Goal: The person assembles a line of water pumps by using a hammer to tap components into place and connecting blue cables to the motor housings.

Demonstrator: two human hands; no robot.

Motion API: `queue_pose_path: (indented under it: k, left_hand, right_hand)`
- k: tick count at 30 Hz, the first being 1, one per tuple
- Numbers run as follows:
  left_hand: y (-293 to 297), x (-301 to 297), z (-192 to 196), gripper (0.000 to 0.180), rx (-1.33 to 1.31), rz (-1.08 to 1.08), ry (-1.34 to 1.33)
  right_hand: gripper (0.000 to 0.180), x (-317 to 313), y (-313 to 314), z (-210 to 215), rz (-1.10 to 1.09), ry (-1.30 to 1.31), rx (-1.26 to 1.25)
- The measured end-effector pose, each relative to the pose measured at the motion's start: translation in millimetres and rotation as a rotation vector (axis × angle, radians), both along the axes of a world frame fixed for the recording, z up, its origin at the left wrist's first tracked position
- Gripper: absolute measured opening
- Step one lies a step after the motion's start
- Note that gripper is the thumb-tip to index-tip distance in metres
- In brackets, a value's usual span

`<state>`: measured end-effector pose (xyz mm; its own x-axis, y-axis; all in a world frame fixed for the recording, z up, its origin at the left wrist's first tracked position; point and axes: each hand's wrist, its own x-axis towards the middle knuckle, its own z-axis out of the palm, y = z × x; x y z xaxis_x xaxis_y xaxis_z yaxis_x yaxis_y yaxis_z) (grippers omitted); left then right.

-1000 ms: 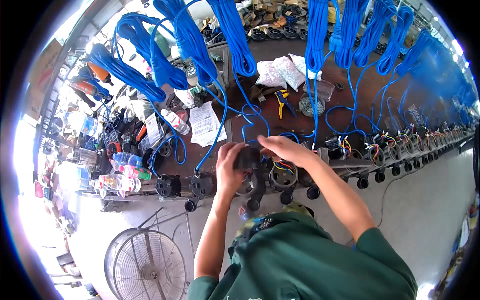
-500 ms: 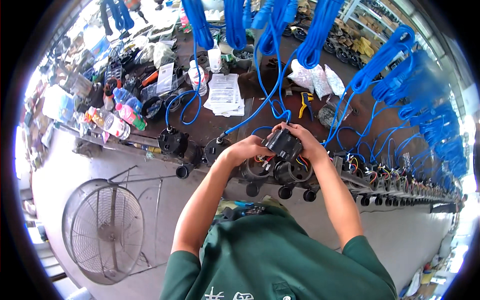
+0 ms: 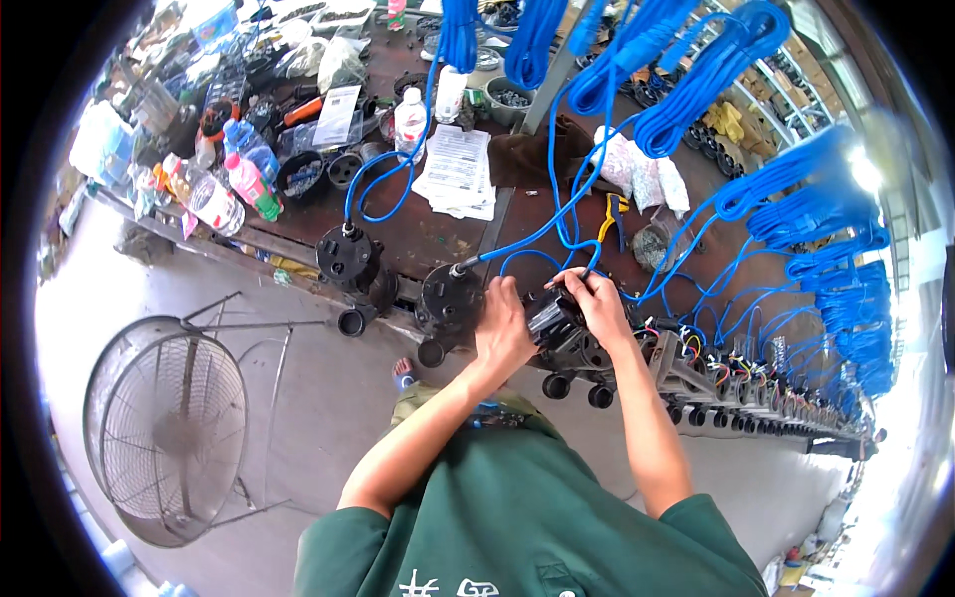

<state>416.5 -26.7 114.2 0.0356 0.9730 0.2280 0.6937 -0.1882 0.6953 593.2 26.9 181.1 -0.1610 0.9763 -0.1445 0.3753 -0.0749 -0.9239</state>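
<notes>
A black round motor cap (image 3: 553, 316), with a blue cable running to it, is tilted over the table's front edge. My right hand (image 3: 599, 306) grips it from the right, fingers closed around its top near the cable. To its left is my left hand (image 3: 504, 326), fingers stretched upward, between this cap and a closed black pump housing (image 3: 448, 298); whether it touches either is hard to tell. Another closed black housing (image 3: 348, 261) with a blue cable stands farther left. Under the held cap, the open housing is mostly hidden by my hands.
Open housings with coloured wires (image 3: 716, 363) line the edge to the right. Coiled blue cables (image 3: 706, 75) hang above. Yellow-handled pliers (image 3: 612, 219), paper sheets (image 3: 456, 174), a white bottle (image 3: 410, 124) and drink bottles (image 3: 254, 186) lie or stand behind. A wire-cage fan (image 3: 167, 428) stands at left.
The view has shifted. The cap has tipped and come lower over the open housing. My left hand has come off the cap's left side and its fingers now point upward.
</notes>
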Motion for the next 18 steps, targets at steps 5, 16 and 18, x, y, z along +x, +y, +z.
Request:
queue_pose_path:
  k: [5,16,18]
  left_hand:
    - [-4,1,1,0.135,-0.085,0.075,0.1]
    - [-38,-18,25,0.118,-0.328,-0.019,0.077]
    - [-45,-17,16,0.115,-0.202,-0.044,0.089]
  right_hand:
    - [0.032,-11,-7,-8,-0.082,0.123,0.006]
    - [0.032,-18,-24,-8,-0.079,-0.046,0.174]
    - [0.03,-18,-26,-8,-0.081,-0.172,0.243]
